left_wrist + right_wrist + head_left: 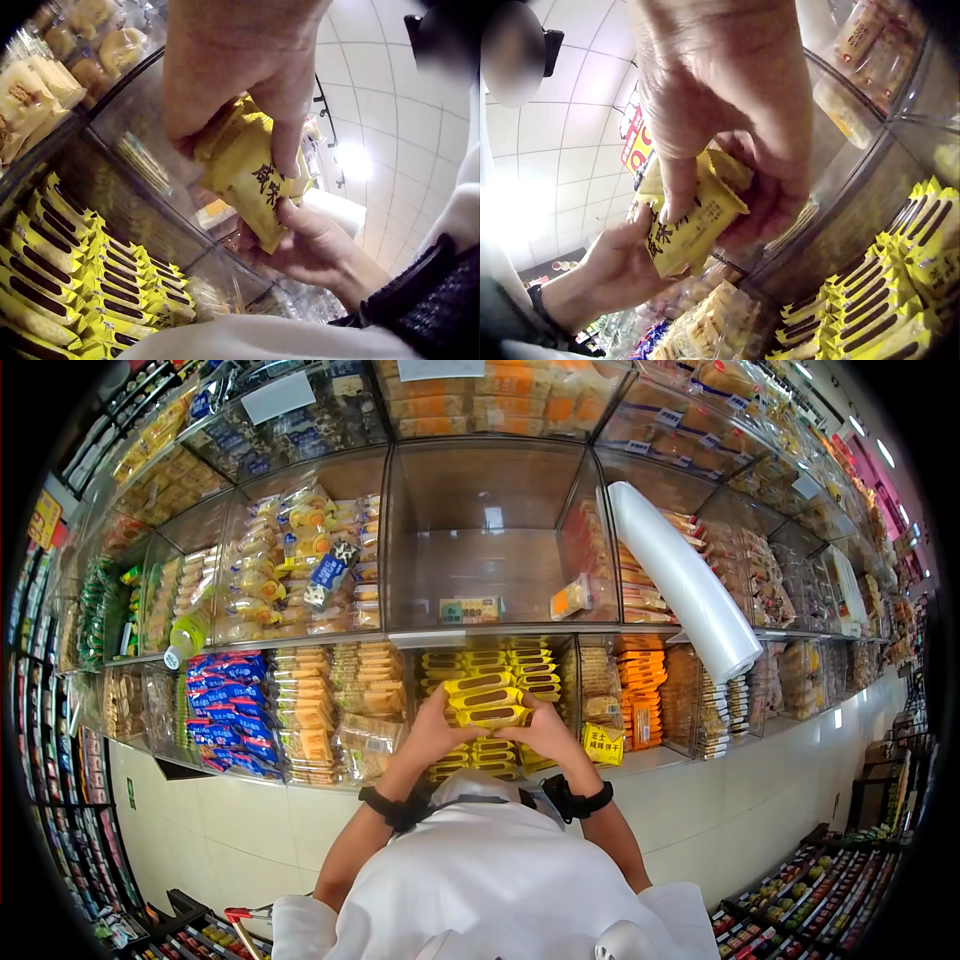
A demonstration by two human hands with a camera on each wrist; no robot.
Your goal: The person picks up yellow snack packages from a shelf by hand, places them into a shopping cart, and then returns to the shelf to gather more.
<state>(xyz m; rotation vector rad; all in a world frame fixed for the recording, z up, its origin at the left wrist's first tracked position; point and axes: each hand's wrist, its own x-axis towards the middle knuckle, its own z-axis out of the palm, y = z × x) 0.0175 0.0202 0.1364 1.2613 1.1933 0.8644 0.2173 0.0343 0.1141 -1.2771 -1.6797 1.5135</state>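
A small stack of yellow packets (487, 698) is held up between the person's two hands, over the near middle bin of the display, with the left hand (432, 726) grasping its left end and the right hand (549, 730) its right end; on both, the fingers are bent round the stack and the thumbs press its near face. Each packet is a slim, soft pillow of bright glossy film, with a long brown oval along its upper side, crimped ends that flare into thin fins, and black characters printed on the face where the thumbs lie; the film creases and catches the light. Just below and beyond the hands, more yellow packs (535, 672) of the same design stand in tight rows in the bin, their brown ovals lined up like ribs. The bins have smooth, clear, hard walls with dark edges. To the right are crinkled orange packets (641, 685) and, sloping across the far right bins, a long, smooth roll of translucent plastic (687, 582). To the left lie shiny blue packets (230, 710) in overlapping rows, with a rounded bottle (188, 634) of green tint near them. Thick black bands circle both wrists, below a plain white cloth shirt (500, 880)
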